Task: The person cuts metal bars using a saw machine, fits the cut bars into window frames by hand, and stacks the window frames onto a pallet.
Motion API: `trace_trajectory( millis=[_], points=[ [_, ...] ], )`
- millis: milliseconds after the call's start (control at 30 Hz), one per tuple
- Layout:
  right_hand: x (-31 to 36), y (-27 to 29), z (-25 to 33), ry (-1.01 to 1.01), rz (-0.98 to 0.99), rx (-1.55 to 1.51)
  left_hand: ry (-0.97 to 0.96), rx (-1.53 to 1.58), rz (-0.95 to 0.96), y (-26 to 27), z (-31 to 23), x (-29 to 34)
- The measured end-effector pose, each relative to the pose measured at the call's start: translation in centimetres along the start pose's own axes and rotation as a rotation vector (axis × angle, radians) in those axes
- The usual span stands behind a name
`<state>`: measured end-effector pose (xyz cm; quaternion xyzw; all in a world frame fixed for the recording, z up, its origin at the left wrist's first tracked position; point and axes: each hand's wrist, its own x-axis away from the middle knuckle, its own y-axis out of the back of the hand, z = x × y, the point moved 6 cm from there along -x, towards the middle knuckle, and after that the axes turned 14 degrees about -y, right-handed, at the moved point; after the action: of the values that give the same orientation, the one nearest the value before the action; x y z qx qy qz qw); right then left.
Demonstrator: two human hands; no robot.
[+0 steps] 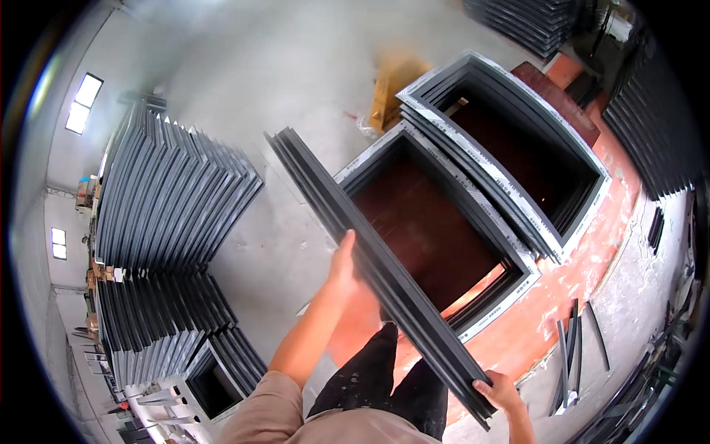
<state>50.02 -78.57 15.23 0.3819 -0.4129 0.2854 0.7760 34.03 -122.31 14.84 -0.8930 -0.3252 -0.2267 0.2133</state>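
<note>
The fingers of the left hand wrap the upper edge of a long dark aluminium profile bundle near its middle. The right hand closes on its near end. The bundle hangs slanted in the air above the nearer rectangular frame, which lies on the reddish surface. It looks like the carrying step; the next move calls for level, steady support from both hands. Stacked frames stand at the left on the concrete floor.
</note>
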Motion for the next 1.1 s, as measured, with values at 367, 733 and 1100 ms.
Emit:
trace_trajectory(
  millis=[367, 733, 1100],
  points=[
    [-5.4, 14.4, 4.2, 0.180, -0.575, 0.192, 0.055, 0.170, 0.341, -15.7, 7.0, -9.3],
    [-30.3, 22.6, -7.0, 0.026, -0.301, -0.101, -0.012, -0.963, -0.073, 4.6, 28.8, -10.4],
    [-36.5, 22.6, -7.7, -0.050, -0.730, -0.036, 0.513, -1.065, -0.155, 14.0, 45.1, -5.3]
  ],
)
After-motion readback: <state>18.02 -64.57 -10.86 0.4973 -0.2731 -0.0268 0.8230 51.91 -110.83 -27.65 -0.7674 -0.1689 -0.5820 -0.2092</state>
